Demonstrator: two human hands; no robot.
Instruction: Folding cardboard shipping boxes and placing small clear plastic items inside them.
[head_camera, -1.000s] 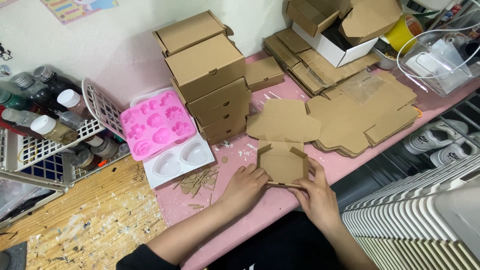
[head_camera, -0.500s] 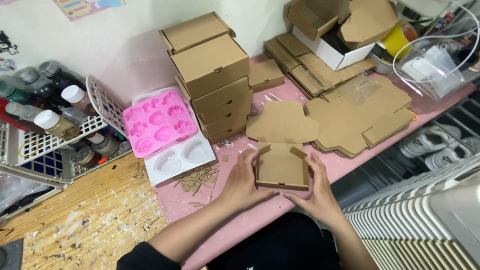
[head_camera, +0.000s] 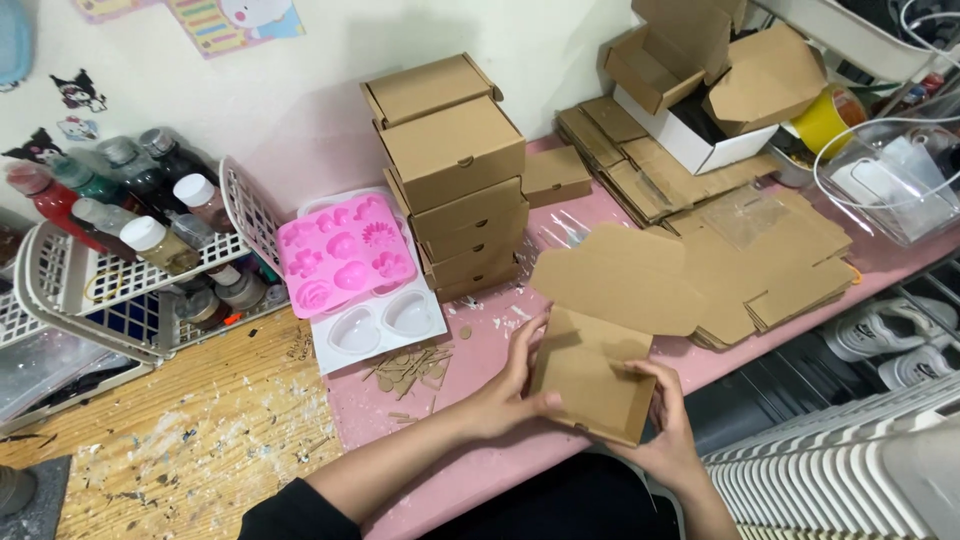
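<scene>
Two hands hold one small brown cardboard box (head_camera: 592, 375) just above the near edge of the pink bench (head_camera: 480, 470), its underside tilted up toward the camera and its open lid flap (head_camera: 620, 275) standing away beyond the fingers. Reaching in from the lower left with the forearm angled across the bench, the left hand (head_camera: 510, 390) clamps the box's left edge, fingers curled up along the side and thumb pressed onto the bottom panel. From below, the right hand (head_camera: 665, 425) comes up with the wrist bent, its thumb lying on the panel near the right edge and its fingers wrapped behind the lower right corner. Beyond the left hand rises a stack of folded boxes (head_camera: 455, 175), and to the left of that stack lie a pink silicone mould (head_camera: 345, 255) and a white heart-shaped mould (head_camera: 385, 320). Small cardboard scraps (head_camera: 410, 365) are scattered just left of the left hand. Beyond the right hand, flat unfolded box blanks (head_camera: 770, 265) lie in a loose pile. Far left of both hands, a white basket (head_camera: 60, 280) holds paint bottles.
</scene>
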